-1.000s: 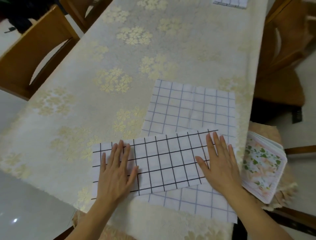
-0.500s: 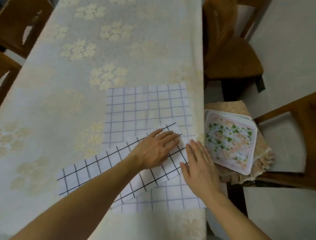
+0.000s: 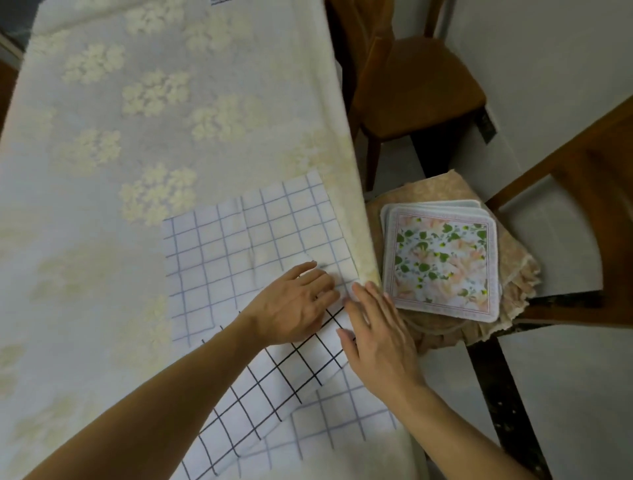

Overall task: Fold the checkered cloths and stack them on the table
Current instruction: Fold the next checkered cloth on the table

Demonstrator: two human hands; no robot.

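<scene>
I see the table (image 3: 102,205) filling most of my view, draped in a pale cream tablecloth (image 3: 154,96) patterned with clusters of flowers. Two wooden chairs stand off its right edge: the far chair (image 3: 418,99) has a bare brown seat, and the near chair (image 3: 582,205) carries a beige cushion with a stack of floral cloths (image 3: 442,267) on it, squared up and lying flat.

On the table near that right edge lies the blue-checked cloth (image 3: 239,246), spread flat, its lower portion showing again near my bottom edge. Across it, running diagonally from lower left up toward the right edge, lies the black-checked cloth (image 3: 274,383), a folded band resting on top of the blue one.

My left hand (image 3: 294,308) rests on the upper end of the black-checked cloth, palm down, fingers fairly straight and together, pressing the fabric flat where it overlaps the blue-checked cloth. My right hand (image 3: 376,339) lies just beside it at the table's edge, fingers also extended, palm down on the same end of the band; the two hands nearly touch at the fingertips. Neither hand curls round anything I can make out. A corner of another checked cloth (image 3: 226,2) shows at the top of the view.
</scene>
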